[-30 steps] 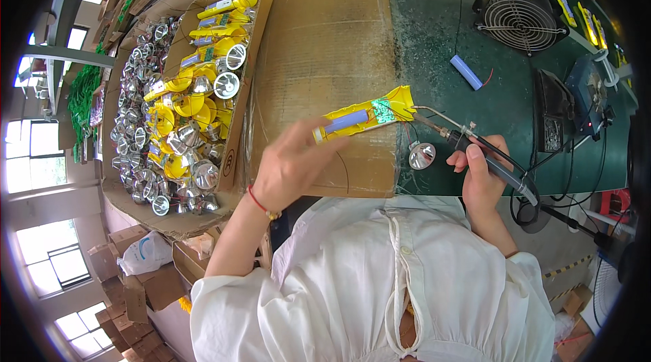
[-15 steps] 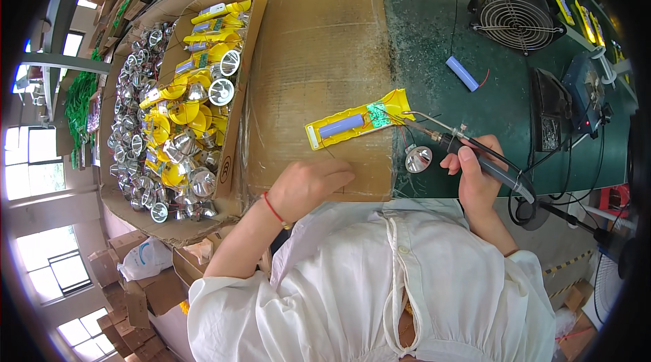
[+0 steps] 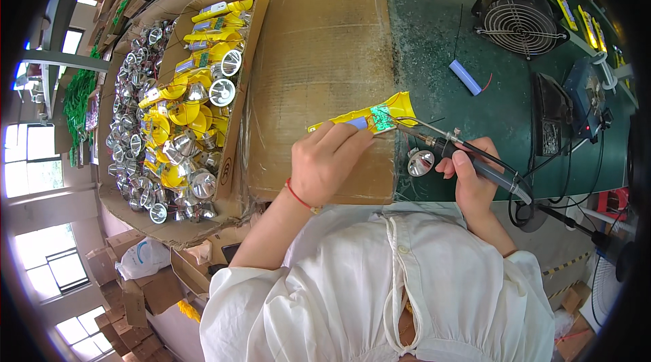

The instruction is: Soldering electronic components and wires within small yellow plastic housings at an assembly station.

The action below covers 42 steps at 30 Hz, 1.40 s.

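On the cardboard's right half lies a yellow plastic torch housing [image 3: 401, 106], holding a green circuit board [image 3: 381, 118] and a lilac cylindrical battery [image 3: 359, 122]. My left hand [image 3: 324, 162] is closed at its near edge, fingers over the battery; what the fingertips pinch is partly hidden. Wrapped in my right hand [image 3: 473, 175] is a soldering iron [image 3: 489, 173] with a thin metal solder-feed tube, its tip pointing left at the board's wired end. A silver reflector [image 3: 420, 163] hangs on thin wires just below the iron's tip.
At left, a carton [image 3: 245, 84] holds yellow housings and reflectors, beside many loose reflectors [image 3: 129, 118]. A loose lilac battery [image 3: 465, 77] lies on the green mat. A black fan [image 3: 519, 23] and a blue soldering station [image 3: 584, 94] stand at right; cables trail near my right arm.
My left hand has moved up and right from the cardboard onto the housing, covering its left part. My right hand and the iron have barely moved.
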### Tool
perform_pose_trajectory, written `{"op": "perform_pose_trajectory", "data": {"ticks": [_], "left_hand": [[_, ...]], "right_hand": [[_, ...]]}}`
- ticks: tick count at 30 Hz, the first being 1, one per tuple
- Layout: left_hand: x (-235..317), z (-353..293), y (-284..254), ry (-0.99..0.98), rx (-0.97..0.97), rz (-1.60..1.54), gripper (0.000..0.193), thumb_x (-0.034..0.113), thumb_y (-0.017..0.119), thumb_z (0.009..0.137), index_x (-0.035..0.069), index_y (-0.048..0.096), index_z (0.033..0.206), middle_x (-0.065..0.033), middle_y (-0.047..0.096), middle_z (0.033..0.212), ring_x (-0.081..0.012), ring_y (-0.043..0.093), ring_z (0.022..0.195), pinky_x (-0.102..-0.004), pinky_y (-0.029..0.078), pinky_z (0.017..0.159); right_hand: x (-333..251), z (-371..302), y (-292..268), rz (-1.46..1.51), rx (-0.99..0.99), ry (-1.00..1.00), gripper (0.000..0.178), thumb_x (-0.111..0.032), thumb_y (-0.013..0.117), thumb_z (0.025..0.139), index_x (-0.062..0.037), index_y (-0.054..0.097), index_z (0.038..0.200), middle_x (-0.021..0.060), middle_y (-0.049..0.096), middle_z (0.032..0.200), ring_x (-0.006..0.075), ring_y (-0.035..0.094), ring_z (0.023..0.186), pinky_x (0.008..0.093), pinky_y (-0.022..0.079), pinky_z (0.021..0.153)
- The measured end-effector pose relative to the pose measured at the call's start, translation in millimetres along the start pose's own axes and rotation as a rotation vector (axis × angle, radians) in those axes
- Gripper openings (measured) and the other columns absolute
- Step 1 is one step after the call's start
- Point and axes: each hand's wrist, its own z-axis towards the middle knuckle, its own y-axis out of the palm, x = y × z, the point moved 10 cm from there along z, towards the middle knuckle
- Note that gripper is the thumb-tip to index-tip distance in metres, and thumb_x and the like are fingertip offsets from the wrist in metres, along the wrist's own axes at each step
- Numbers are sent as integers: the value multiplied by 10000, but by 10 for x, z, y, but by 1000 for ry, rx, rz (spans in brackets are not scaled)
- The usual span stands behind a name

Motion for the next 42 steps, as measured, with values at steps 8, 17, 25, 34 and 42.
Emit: {"op": "perform_pose_trajectory", "data": {"ticks": [8, 17, 25, 34, 42], "left_hand": [[-277, 32, 233, -319, 45, -154, 51, 81, 665, 662, 86, 650, 710, -28, 544, 654, -204, 507, 612, -312, 419, 510], [-227, -5, 262, -368, 82, -106, 55, 62, 662, 613, 89, 619, 634, -24, 522, 602, -195, 505, 582, -303, 415, 497], [-193, -40, 239, -337, 155, -76, 93, 42, 665, 594, 92, 587, 597, -19, 516, 595, -189, 501, 568, -291, 413, 481], [-172, -52, 237, -317, 183, -65, 115, 35, 667, 583, 93, 568, 592, -21, 503, 586, -188, 489, 553, -289, 409, 472], [-175, -44, 237, -312, 191, -56, 131, 35, 664, 584, 97, 549, 577, -20, 491, 576, -188, 484, 550, -288, 406, 469]], "right_hand": [[9, 40, 27, -51, -29, -1, 117, -44, 550, 802, 13, 463, 856, 91, 522, 603, 162, 536, 501, 255, 448, 464], [9, 41, 18, -65, -28, 16, 93, -30, 545, 799, 17, 473, 834, 89, 521, 590, 152, 528, 492, 256, 453, 467], [44, 33, -32, -132, -44, -5, 71, 10, 538, 790, 22, 475, 821, 80, 516, 571, 135, 511, 459, 265, 468, 466], [44, 49, 6, -161, -67, -5, 75, 11, 546, 785, 22, 478, 816, 90, 534, 577, 145, 533, 474, 250, 461, 464], [85, 46, -49, -118, -63, 4, 113, 10, 606, 760, 26, 514, 824, 84, 588, 673, 84, 556, 558, 190, 425, 479]]}}
